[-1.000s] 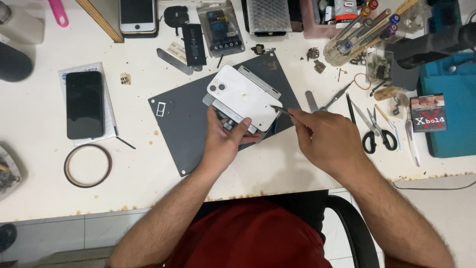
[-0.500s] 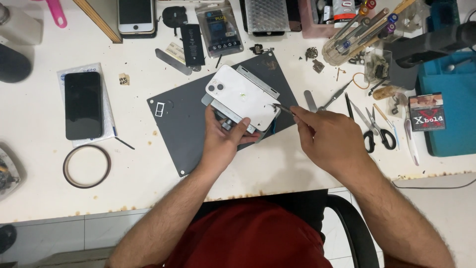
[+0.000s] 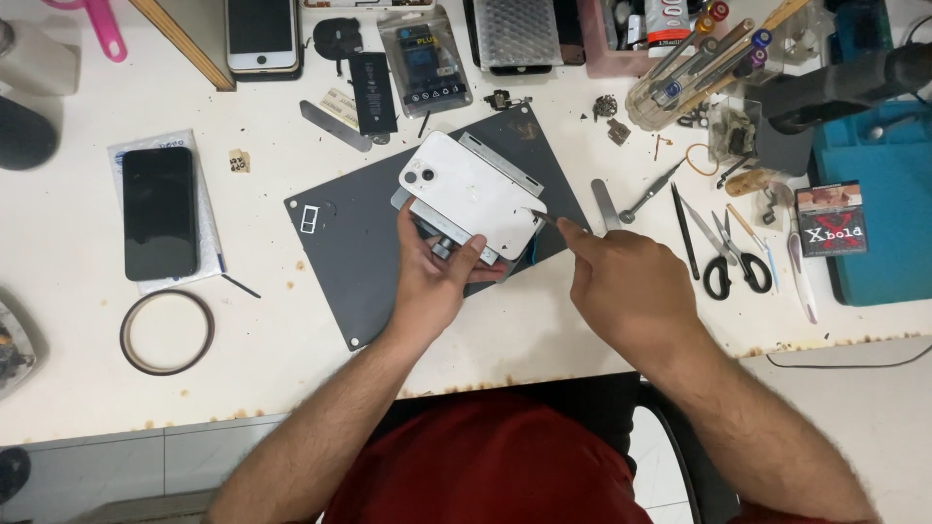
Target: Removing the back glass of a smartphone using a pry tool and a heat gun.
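A white smartphone (image 3: 471, 189) lies back-up on a metal clamp fixture (image 3: 500, 163) over a dark grey work mat (image 3: 349, 238). My left hand (image 3: 437, 277) grips the near edge of the fixture and phone, thumb on the phone's lower side. My right hand (image 3: 626, 281) holds a thin metal tool (image 3: 546, 219) whose tip touches the phone's right corner. A small SIM tray (image 3: 307, 220) rests on the mat to the left.
A black phone (image 3: 159, 212) on a plastic bag and a tape ring (image 3: 166, 332) lie at left. A battery (image 3: 372, 92), packaged part (image 3: 424, 58) and another phone (image 3: 260, 34) sit behind. Scissors (image 3: 730, 257), tweezers, a tool cup (image 3: 680, 82) and a teal box (image 3: 879, 213) crowd the right.
My right hand with the tool has shifted slightly along the phone's right corner. My left hand keeps its grip in the same place.
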